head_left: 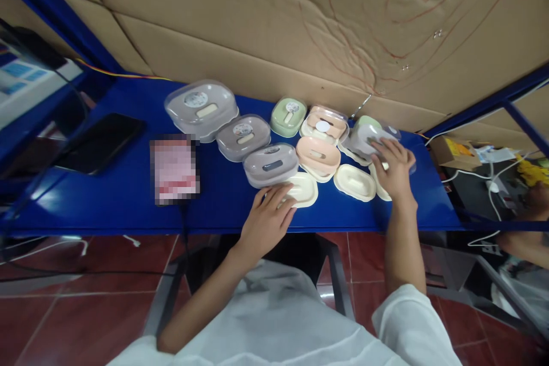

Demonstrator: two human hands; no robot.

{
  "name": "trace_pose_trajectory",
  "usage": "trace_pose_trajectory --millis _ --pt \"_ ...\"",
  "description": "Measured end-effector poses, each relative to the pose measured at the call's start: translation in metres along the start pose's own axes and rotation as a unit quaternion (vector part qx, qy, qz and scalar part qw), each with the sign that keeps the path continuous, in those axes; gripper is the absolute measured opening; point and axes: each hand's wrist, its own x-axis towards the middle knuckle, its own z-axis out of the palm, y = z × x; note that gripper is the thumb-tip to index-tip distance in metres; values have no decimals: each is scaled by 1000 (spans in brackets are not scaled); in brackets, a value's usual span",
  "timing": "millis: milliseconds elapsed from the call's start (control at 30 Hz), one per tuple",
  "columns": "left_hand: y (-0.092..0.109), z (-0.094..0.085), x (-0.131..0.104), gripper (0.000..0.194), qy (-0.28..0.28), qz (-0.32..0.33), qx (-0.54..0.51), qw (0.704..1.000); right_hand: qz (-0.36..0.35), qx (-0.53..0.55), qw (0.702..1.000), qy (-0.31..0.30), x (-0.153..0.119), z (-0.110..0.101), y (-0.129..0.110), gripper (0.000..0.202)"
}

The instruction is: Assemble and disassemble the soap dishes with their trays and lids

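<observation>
The fingers of my left hand (270, 209) are spread and rest on the left part of a cream oval dish (306, 190) near the table's front edge. On the right, my right hand (394, 168) has its fingers curled over a clear plastic lid (364, 136), with a green piece showing behind it. Part of a cream dish (381, 187) lies under that hand. Another cream dish (355, 183) lies between my hands. Behind it sit a peach soap box (318, 154) and a second peach box (328, 120) under a clear cover.
Three grey boxes with clear covers, a large one (201, 106), a middle one (244, 136) and a near one (271, 164), stand left of centre. A green box (289, 117) is behind. A blurred-out device (175, 170) and a black tablet (103, 140) lie left. Cardboard (240, 23) walls the back.
</observation>
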Motion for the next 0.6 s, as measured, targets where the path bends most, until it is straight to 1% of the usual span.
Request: trace_pose_trajectory --millis 67,133,200,267,300,367,433,467,533,600 --pt "0 1 -1 14 1 2 0 1000 -41 31 999 -10 33 -2 -29 40" --pt "0 1 -1 15 0 3 0 1000 -96 84 991 -28 67 -1 -64 42" --pt "0 1 -2 15 -4 1 0 1000 -179 139 970 -88 98 5 -105 43" --pt "0 1 -2 16 -9 -5 -1 1000 -247 155 944 -153 125 20 -143 51" --pt "0 1 -2 16 -10 -6 -2 1000 -263 146 936 -185 135 30 -159 58" --pt "1 0 -2 16 -11 -6 -2 1000 -254 111 927 -252 152 50 -183 75" --pt "1 0 -3 16 -11 -4 -1 1000 -220 80 922 -309 164 66 -193 88" --pt "1 0 -3 15 -11 -3 1 1000 -208 73 920 -326 168 71 -194 90" --pt "1 1 -3 15 -11 -4 2 1000 -206 82 917 -333 173 75 -189 87" --pt "0 1 -3 15 -9 -7 1 1000 -215 114 918 -313 178 73 -180 79"
